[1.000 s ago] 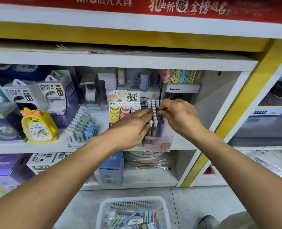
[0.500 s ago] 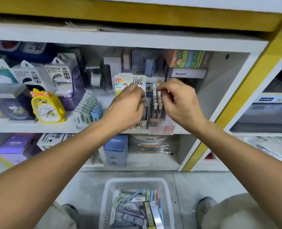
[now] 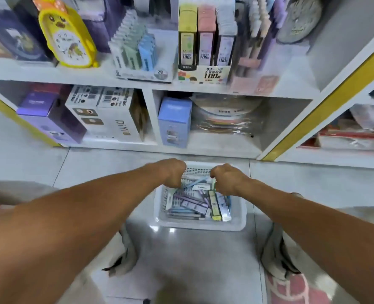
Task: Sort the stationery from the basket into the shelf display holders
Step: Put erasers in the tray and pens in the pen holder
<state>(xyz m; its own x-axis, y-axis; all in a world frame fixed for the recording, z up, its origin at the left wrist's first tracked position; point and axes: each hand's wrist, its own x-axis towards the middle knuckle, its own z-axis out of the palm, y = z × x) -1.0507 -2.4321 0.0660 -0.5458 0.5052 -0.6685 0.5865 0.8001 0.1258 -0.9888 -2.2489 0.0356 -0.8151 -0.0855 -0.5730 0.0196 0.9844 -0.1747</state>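
A white plastic basket (image 3: 200, 224) stands on the floor tiles below the shelf, holding several pens and slim lead-refill boxes (image 3: 194, 205). Both hands reach down into its far end. My left hand (image 3: 172, 173) has its fingers curled down beside a light blue pen (image 3: 195, 180). My right hand (image 3: 225, 178) curls down over a pale green box; its fingertips are hidden. On the shelf above stand the lead-refill display box (image 3: 203, 71), a clear pen holder (image 3: 255, 82) to its right and a tiered display of small packs (image 3: 137, 51) to its left.
A yellow chick clock (image 3: 67, 38) sits left on the shelf. The lower shelf holds a purple box (image 3: 50, 119), a white DIY box (image 3: 107, 115), a blue box (image 3: 175, 121) and wrapped discs (image 3: 225, 115). My shoes (image 3: 124, 255) flank the floor near a pink mat (image 3: 291, 288).
Both hands left the pen holder on the shelf and dropped down into the basket. The view tilted down from the shelf toward the floor.
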